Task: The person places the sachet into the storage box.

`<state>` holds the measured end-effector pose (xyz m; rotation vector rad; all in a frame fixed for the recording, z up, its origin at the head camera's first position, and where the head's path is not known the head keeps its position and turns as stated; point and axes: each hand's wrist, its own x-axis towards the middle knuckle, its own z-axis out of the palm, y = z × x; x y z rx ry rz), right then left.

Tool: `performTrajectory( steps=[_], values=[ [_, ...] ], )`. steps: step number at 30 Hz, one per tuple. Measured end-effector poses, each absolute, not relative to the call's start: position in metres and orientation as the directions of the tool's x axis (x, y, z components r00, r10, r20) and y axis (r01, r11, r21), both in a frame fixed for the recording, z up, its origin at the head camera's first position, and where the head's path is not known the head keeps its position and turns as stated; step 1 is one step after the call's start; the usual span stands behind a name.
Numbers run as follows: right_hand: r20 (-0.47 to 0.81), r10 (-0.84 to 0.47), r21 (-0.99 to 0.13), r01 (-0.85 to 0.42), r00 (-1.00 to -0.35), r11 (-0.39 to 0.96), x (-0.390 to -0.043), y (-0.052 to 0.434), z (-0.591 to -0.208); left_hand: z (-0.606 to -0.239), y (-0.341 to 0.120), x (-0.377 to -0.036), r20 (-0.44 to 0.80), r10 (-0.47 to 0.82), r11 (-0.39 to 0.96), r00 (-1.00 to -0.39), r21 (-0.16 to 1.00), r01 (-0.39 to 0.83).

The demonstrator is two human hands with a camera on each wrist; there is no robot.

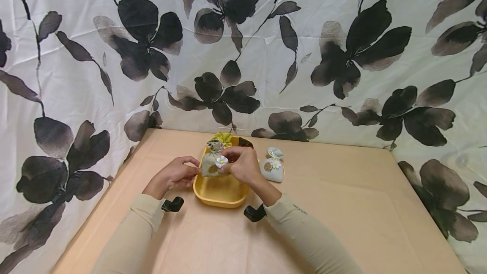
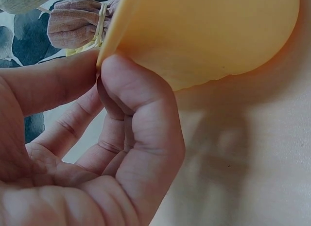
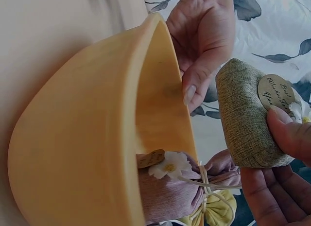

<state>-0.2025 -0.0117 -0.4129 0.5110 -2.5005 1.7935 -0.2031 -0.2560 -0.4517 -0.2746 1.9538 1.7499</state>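
Note:
My left hand (image 1: 176, 174) pinches the left rim of a yellow plastic bin (image 1: 220, 193) between thumb and fingers. Above the bin, my right hand (image 1: 243, 165) holds an olive-green drawstring pouch (image 3: 243, 114) with a white flower and a round paper tag. Inside the bin lie a mauve pouch (image 3: 165, 199), also with a flower and tag, and a yellow pouch (image 1: 224, 138), mostly hidden. A pale grey pouch (image 1: 273, 168) with a white flower and tag rests on the table, right of the bin.
The bin stands on a light tan table (image 1: 342, 206). A white cloth with dark flowers (image 1: 289, 54) hangs behind and at both sides. Something dark brown (image 1: 245, 142) shows at the bin's far right corner; its kind is unclear.

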Motion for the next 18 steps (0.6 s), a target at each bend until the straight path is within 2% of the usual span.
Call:
performTrajectory(
  steps=[18],
  values=[
    [0.213,-0.268,-0.896,-0.297,-0.940,0.331,-0.2002,-0.0138,-0.4198,-0.4503,-0.2564,-0.2001,-0.483,0.182,0.136,-0.857,0.875,-0.464]
  ],
)
